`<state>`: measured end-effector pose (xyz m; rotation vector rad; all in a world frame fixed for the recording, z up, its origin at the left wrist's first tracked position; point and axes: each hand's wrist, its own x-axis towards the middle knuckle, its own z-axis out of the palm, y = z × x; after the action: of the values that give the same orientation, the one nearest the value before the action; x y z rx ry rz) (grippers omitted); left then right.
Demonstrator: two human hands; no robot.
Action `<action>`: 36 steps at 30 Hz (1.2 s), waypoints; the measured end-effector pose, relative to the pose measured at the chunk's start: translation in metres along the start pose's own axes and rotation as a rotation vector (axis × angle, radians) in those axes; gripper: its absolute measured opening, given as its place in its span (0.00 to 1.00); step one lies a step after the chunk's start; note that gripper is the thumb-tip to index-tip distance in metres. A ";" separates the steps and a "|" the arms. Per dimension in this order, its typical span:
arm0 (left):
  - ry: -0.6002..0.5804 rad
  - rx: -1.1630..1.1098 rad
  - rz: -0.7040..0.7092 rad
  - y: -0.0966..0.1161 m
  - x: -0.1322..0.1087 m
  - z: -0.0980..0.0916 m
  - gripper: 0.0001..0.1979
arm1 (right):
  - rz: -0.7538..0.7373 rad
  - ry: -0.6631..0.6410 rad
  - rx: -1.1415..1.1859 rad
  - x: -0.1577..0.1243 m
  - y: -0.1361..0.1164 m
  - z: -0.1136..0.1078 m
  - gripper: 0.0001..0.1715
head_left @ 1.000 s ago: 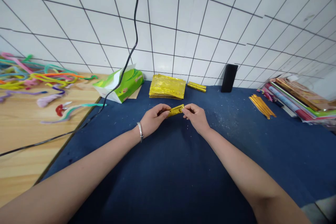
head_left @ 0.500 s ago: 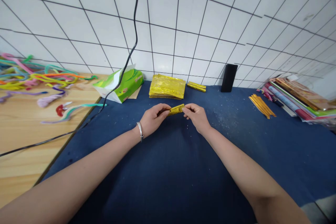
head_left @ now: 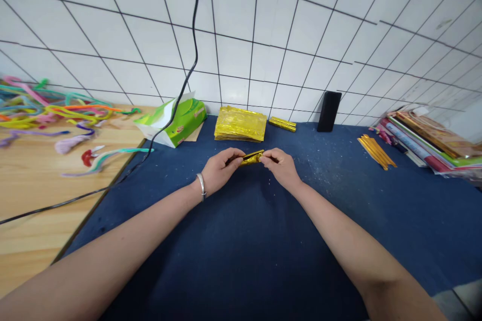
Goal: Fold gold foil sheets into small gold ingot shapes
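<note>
Between my two hands is a small folded strip of shiny gold foil paper, held just above the dark blue cloth. My left hand pinches its left end between thumb and fingers. At the other end, my right hand has thumb and fingertips closed on the strip. A dark slit shows along its upper edge; my fingers hide both ends. Behind the hands lies a stack of gold foil sheets, and to the right of that stack rests a folded gold foil piece.
A green tissue pack sits back left, with a black cable hanging before it. Colourful pipe cleaners cover the wooden table. A black phone leans on the tiled wall. Gold strips and piled books are at right.
The gold foil strip has tilted between my fingers, so a dark slit now shows along its top. My right fingertips have shifted slightly left.
</note>
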<state>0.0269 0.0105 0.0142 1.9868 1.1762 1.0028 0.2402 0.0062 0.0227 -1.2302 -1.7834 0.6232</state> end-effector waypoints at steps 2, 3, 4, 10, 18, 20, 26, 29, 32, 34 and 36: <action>0.003 0.004 0.010 0.001 0.000 0.000 0.12 | 0.010 -0.001 0.003 0.000 0.001 0.000 0.11; 0.004 0.004 0.012 0.001 0.000 0.000 0.12 | 0.015 -0.001 0.006 0.000 0.001 0.000 0.11; 0.006 0.003 0.012 0.002 0.000 0.000 0.12 | 0.017 -0.001 0.008 0.000 0.002 0.000 0.11; -0.001 -0.014 -0.012 0.000 -0.001 0.001 0.12 | -0.021 0.008 -0.022 0.000 0.003 0.001 0.11; -0.007 0.001 -0.015 0.000 -0.001 0.000 0.12 | -0.072 -0.002 -0.060 0.000 0.000 0.001 0.08; -0.007 0.005 -0.006 0.002 -0.001 0.000 0.12 | -0.048 0.006 -0.057 0.000 0.001 0.001 0.08; 0.013 -0.005 0.000 0.000 0.000 0.001 0.12 | 0.033 0.004 -0.022 -0.001 0.005 0.001 0.11; 0.015 -0.003 -0.007 -0.001 0.000 0.002 0.11 | 0.003 -0.002 -0.039 -0.001 0.004 0.002 0.11; 0.016 0.012 -0.012 0.000 0.000 0.002 0.11 | -0.049 -0.011 -0.063 -0.001 0.002 0.002 0.09; 0.017 0.031 -0.008 0.001 0.000 0.002 0.11 | -0.062 -0.014 -0.073 -0.001 0.001 0.002 0.08; 0.015 0.048 0.002 0.001 0.000 0.002 0.11 | -0.062 -0.014 -0.078 0.000 0.002 0.002 0.08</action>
<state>0.0288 0.0095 0.0141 2.0213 1.2172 1.0011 0.2397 0.0067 0.0199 -1.2198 -1.8659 0.5326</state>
